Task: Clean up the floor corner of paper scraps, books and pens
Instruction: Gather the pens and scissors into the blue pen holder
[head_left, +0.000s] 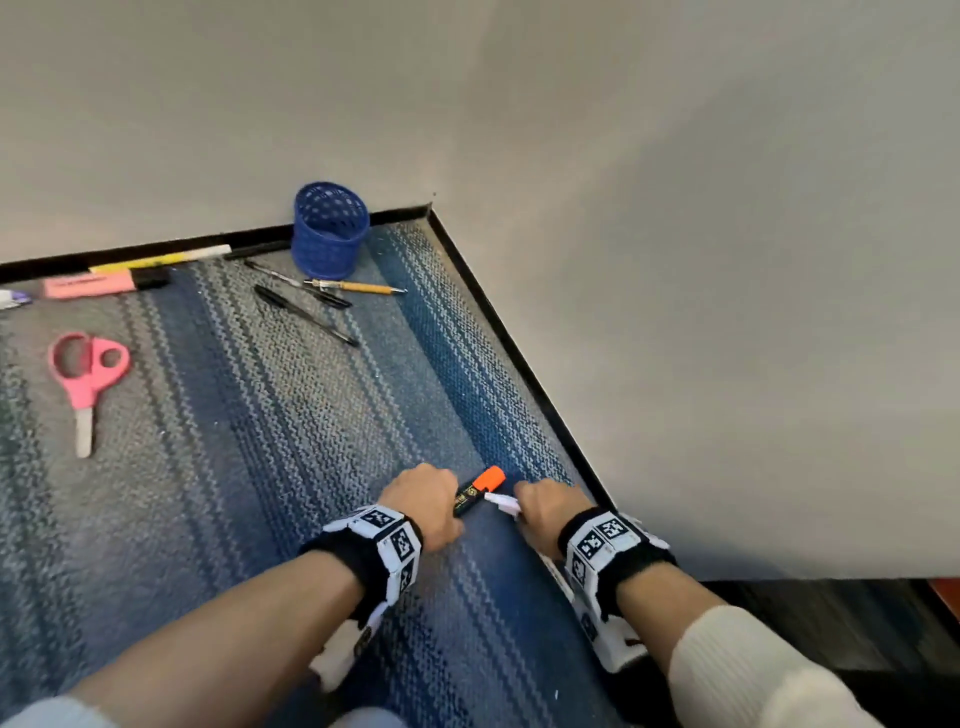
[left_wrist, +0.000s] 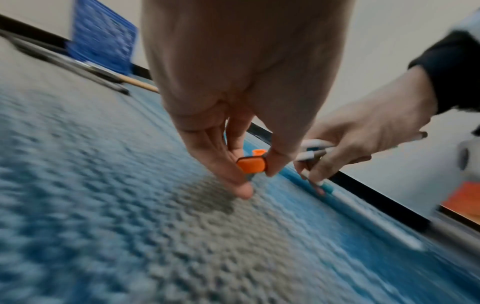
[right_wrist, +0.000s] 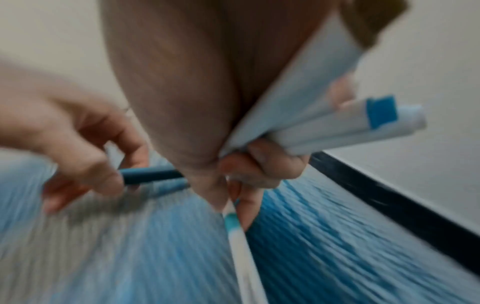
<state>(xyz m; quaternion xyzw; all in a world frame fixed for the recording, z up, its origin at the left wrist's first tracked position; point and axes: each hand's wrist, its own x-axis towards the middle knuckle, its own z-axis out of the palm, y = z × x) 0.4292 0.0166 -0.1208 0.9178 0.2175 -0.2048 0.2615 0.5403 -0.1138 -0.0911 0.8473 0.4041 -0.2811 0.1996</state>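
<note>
1. Far left, the loose stuff: pink scissors (head_left: 85, 382), a pink highlighter (head_left: 93, 285), black pens (head_left: 306, 314), all lying flat on the carpet (head_left: 234, 467).
2. Far middle, the blue mesh pen cup (head_left: 330, 231) stands upright in the wall corner, well apart from both hands.
3. Near middle, the left hand (head_left: 423, 506) pinches the orange-capped marker (head_left: 478, 489) between thumb and fingers, low over the carpet; its long axis runs near-left to far-right, cap pointing away.
4. Near right, the right hand (head_left: 550, 512) grips a bundle of white markers (right_wrist: 337, 123) and is pinching another white marker (right_wrist: 239, 236) off the floor by the baseboard.
5. My guess: the cup is far and left of both hands, the left one slightly nearer.
</note>
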